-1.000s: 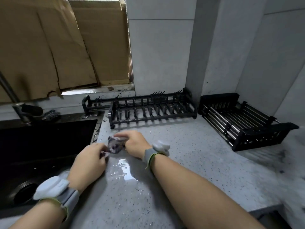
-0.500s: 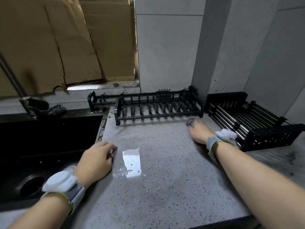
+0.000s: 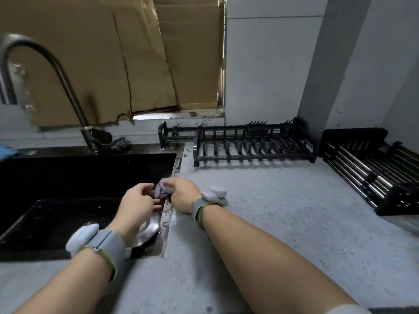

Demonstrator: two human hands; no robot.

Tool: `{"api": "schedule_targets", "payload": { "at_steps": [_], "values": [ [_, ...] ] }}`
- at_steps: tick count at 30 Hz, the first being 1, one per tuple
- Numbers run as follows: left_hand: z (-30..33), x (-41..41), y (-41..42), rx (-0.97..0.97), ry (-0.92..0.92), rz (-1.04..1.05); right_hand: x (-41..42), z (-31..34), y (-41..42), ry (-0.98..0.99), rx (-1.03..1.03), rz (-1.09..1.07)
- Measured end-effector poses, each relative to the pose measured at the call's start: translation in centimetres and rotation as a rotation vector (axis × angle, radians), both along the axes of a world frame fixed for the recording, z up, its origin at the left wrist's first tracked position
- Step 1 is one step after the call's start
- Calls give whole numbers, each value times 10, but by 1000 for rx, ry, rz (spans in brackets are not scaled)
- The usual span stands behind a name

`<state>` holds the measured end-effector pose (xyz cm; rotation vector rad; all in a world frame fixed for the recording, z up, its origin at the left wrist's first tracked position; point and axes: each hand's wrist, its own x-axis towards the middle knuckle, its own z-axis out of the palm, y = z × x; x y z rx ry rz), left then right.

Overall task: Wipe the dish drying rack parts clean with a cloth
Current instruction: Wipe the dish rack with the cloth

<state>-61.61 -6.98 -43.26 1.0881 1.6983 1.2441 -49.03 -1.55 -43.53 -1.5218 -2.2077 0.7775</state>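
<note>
Grey speckled desk (image 3: 260,223) runs beside the black sink (image 3: 68,177), your landmark. Your right hand (image 3: 181,196) pinches the balled cloth (image 3: 162,190) over the sink's right edge, fingers curled round it, likely so drips fall into the basin. Your left hand (image 3: 136,202) sits just left of the cloth above the basin, fingers loosely curled, holding nothing clearly. A metal strainer (image 3: 147,232) lies in the basin beneath. Farther right of the sink, both rack parts, the slotted rack (image 3: 254,143) and the bar basket (image 3: 374,168), stand empty and untouched.
</note>
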Motion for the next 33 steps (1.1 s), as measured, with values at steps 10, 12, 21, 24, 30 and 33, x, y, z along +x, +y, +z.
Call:
{"api": "schedule_targets", "payload": {
  "at_steps": [10,12,21,24,30,33],
  "values": [
    [15,-21,-25,12,534,-116,42,48,-20,448,-61,-134],
    [16,-4,-30,30,604,-188,88,56,-17,503,-44,-242],
    [9,30,-47,14,927,-280,206,-4,-16,-303,64,-298],
    [8,24,-52,27,812,-229,175,-6,-24,-278,74,-242],
    [-9,-5,-43,-49,200,-114,22,-16,-65,-219,141,-34],
    [-7,-19,-49,-67,136,-57,-28,1,-89,-228,108,75]
  ]
}}
